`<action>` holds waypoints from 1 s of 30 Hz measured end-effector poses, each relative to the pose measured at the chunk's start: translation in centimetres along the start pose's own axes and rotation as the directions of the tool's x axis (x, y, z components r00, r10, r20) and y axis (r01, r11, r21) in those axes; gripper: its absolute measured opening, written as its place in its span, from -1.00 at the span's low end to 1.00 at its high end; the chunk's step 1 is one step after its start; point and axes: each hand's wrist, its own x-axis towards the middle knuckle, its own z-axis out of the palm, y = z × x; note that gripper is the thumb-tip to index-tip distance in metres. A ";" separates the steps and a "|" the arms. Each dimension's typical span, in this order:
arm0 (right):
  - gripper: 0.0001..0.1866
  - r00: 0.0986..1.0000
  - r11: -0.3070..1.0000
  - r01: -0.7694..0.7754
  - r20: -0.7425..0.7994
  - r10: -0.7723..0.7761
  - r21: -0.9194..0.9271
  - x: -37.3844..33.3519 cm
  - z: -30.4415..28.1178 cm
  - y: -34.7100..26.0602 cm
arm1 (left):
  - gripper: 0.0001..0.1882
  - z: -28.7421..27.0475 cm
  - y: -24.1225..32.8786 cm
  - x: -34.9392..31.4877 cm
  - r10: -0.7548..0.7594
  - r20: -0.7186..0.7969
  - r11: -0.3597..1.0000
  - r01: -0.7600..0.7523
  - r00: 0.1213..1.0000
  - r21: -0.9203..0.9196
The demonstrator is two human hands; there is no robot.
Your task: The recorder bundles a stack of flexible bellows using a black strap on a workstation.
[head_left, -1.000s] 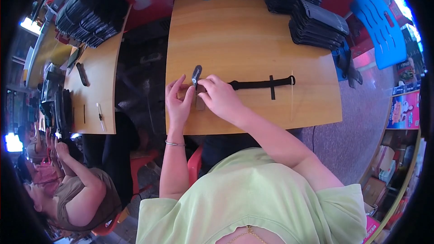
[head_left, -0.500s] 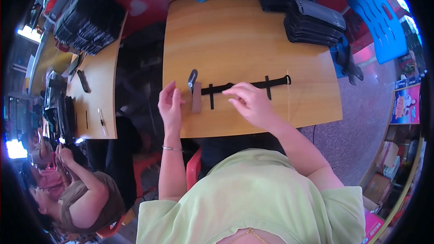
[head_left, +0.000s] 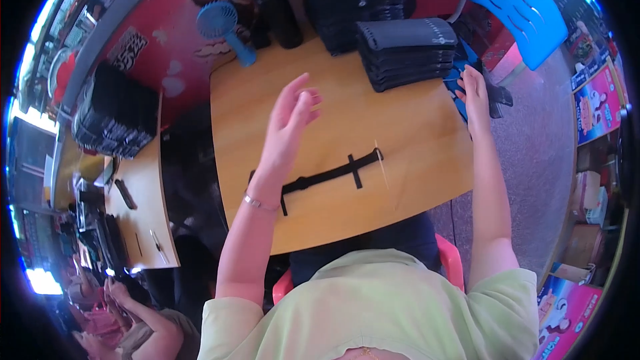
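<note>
Left grip: your left hand hangs above the counter, fingers loosely curled and parted, nothing seen in it.
Right grip: your right hand is out at the right edge, fingers half spread, no load visible; contact with the dark items beside it, can't tell.
Right-hand reach: I'd shape those fingers before contact and stay clear of the stack of dark packs nearby.
Left forearm: keep it lifted; a dragging wrist would likely skew things.
Black strap: flat on the counter below your left hand, left end partly hidden by your forearm.
Long axis: slanting from your left wrist rightward and away from you.
Looped end: pointing right and outward.
Cross strip: roughly square to the strap.
</note>
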 end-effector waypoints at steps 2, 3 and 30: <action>-0.39 0.996 0.995 -0.094 0.011 0.093 0.040 2.7 -0.9 0.7 | -0.34 2.1 -2.1 3.7 -0.268 0.064 0.963 0.269 0.961 -0.017; -0.39 0.996 0.994 -0.092 0.001 0.092 0.050 3.9 -1.1 0.9 | -0.34 2.9 -2.8 5.4 -0.264 0.073 0.964 0.265 0.962 -0.007; -0.02 0.676 0.852 -0.511 0.558 0.482 -0.117 15.3 1.0 -0.5 | 0.37 7.7 -5.3 18.2 -0.769 0.263 0.577 0.810 0.582 -0.106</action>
